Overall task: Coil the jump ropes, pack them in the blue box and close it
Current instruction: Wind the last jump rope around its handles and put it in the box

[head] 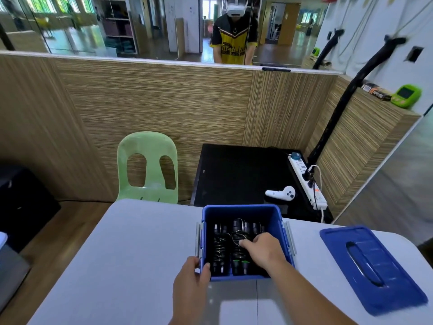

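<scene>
Gym-like activity room: wall mirror (152,26), wood floor (77,221), plastic chair (147,146)

The box (243,211) at lower centre is a solid royal blue with grey latches (198,240) at its sides, and the lid (372,268) at lower right is the same blue. The jump ropes (220,247) inside are black, two handles ending in bright green caps. The table (131,254) is pale lilac-grey. At centre left the chair (147,167) is pastel green. The wall panel (164,102) across the middle carries fine tan and brown stripes. The cabinet (234,174) right of centre is black; the controller (281,193) and power strip (307,181) on it are white. At upper right a gadget (406,96) is lime green.
</scene>
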The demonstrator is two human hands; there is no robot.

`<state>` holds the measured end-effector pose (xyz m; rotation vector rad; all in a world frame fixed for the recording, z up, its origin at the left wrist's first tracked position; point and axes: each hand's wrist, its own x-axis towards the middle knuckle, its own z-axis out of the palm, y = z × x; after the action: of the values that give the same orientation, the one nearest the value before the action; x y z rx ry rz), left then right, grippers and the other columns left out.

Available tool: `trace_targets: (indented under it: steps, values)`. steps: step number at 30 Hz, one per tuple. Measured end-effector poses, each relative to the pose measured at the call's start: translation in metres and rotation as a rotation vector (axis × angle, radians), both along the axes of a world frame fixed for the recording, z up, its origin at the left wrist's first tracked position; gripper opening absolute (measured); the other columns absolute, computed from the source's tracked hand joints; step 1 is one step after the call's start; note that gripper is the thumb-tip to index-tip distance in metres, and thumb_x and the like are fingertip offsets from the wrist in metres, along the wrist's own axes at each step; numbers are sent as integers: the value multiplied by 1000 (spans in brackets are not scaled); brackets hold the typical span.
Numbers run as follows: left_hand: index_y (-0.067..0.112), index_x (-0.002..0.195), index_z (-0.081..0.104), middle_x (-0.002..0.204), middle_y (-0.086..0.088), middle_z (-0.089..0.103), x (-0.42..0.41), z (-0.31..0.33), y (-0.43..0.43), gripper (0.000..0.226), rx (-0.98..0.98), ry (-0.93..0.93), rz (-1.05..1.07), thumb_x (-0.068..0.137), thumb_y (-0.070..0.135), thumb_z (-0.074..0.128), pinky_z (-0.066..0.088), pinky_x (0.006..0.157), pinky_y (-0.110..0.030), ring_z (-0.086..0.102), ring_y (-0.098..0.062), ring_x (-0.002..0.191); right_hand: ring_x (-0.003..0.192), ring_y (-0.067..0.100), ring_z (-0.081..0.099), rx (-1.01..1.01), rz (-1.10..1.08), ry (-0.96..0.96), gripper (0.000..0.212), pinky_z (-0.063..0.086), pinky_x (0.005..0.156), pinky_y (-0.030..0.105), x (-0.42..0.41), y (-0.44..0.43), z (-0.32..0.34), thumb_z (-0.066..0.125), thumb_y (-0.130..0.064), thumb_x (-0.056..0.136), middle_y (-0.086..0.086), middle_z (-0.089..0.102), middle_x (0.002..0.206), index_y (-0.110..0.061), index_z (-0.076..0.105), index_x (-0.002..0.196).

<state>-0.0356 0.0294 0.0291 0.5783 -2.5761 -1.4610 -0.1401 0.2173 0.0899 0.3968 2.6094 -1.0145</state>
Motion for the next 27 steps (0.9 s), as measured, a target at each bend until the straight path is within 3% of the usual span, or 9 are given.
trace_targets:
  steps: [4, 7, 10, 12, 15, 17, 19, 22, 27]
  values:
    - [30, 89, 56, 63, -4, 68, 0, 0, 0, 13, 7, 17, 1, 98, 39, 61, 50, 62, -25, 61, -11, 57, 60, 18, 51, 31, 57, 45, 47, 37, 58, 32, 0, 1, 7, 72, -53, 84, 0, 52, 65, -14, 52, 70]
    - [31, 89, 56, 63, -2, 68, -1, -1, 0, 13, 2, 14, 3, 98, 39, 61, 51, 64, -26, 63, -10, 59, 84, 16, 65, 58, 26, 164, 44, 46, 71, 30, 4, 6, 15, 69, -58, 85, -7, 70, 86, -19, 69, 105]
    - [32, 88, 56, 62, -1, 69, -2, 0, 0, 13, 3, 10, 15, 97, 38, 63, 51, 66, -26, 64, -10, 61, 91, 14, 66, 36, -135, 472, 29, 49, 79, 31, 18, 30, 27, 70, -44, 90, -13, 72, 94, -25, 70, 112]
    - [32, 87, 55, 61, -1, 68, -1, 0, 1, 15, 2, 20, 20, 97, 37, 65, 51, 67, -25, 65, -9, 62, 97, 17, 64, 8, -269, 569, 29, 48, 84, 33, 32, 58, 23, 72, -32, 91, -5, 68, 111, -21, 68, 117]
    - [34, 85, 55, 62, -2, 68, -1, 0, 2, 15, 8, 26, 40, 96, 37, 65, 49, 66, -23, 64, -8, 63, 103, 16, 62, -77, -409, 369, 40, 50, 92, 36, 53, 89, -2, 73, -35, 91, -3, 66, 121, -18, 63, 126]
    - [35, 84, 56, 61, 0, 68, -2, 0, 2, 16, 1, 36, 43, 96, 38, 66, 48, 64, -22, 64, -7, 62, 99, 17, 66, -259, -404, 210, 35, 56, 91, 39, 61, 96, -23, 75, -35, 91, -3, 71, 111, -16, 68, 119]
    - [35, 83, 56, 59, 1, 67, -4, 0, 3, 17, -8, 40, 45, 96, 39, 65, 48, 62, -21, 62, -6, 60, 94, 23, 70, -475, -419, 112, 21, 61, 83, 42, 64, 94, -31, 75, -26, 92, 8, 75, 99, -11, 73, 106]
    - [35, 84, 58, 59, 1, 67, -8, 2, 2, 16, -10, 45, 43, 98, 40, 63, 49, 64, -22, 63, -7, 60, 96, 26, 71, -561, -410, 112, 10, 62, 83, 42, 64, 92, -36, 69, -18, 96, 14, 75, 97, -11, 74, 102]
    - [32, 92, 65, 71, 12, 72, -14, 4, 0, 12, -12, 37, 33, 99, 41, 62, 50, 65, -23, 67, -5, 65, 97, 26, 72, -591, -422, 128, 12, 62, 82, 41, 64, 93, -39, 69, -17, 97, 11, 75, 98, -13, 72, 107]
